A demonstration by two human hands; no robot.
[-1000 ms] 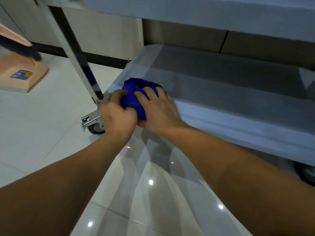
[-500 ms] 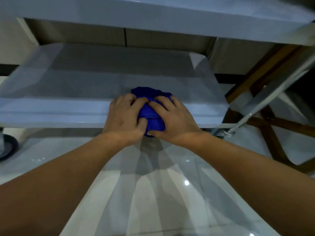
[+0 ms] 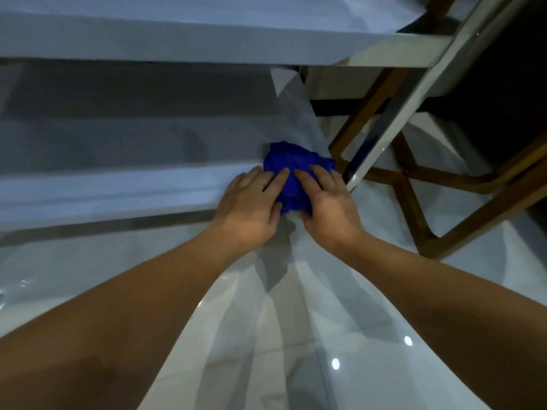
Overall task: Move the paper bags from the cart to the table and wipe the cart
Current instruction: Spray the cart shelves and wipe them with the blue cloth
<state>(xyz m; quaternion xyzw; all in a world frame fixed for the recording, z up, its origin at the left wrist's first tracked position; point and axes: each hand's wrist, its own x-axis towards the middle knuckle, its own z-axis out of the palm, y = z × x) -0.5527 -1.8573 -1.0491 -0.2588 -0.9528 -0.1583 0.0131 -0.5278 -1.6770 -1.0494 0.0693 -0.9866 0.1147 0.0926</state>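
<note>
your left hand (image 3: 251, 202) and right hand (image 3: 327, 207) both press down on the bunched blue cloth (image 3: 291, 170), fingers laid over it and thumbs tucked at its near side, so you are grasping it between them. the cloth sits at the right end of the cart's lower shelf (image 3: 118, 149), just past 12 o'clock from your wrists, on the front lip. the metal cart leg (image 3: 393, 113) stands just beside the cloth at about 2 o'clock. a wooden frame (image 3: 414, 208) crosses behind it. carry the stroke further right and your knuckles could likely strike that leg, or the cloth could slide off the shelf end onto the floor (image 3: 266, 335). no paper bags show here.
</note>
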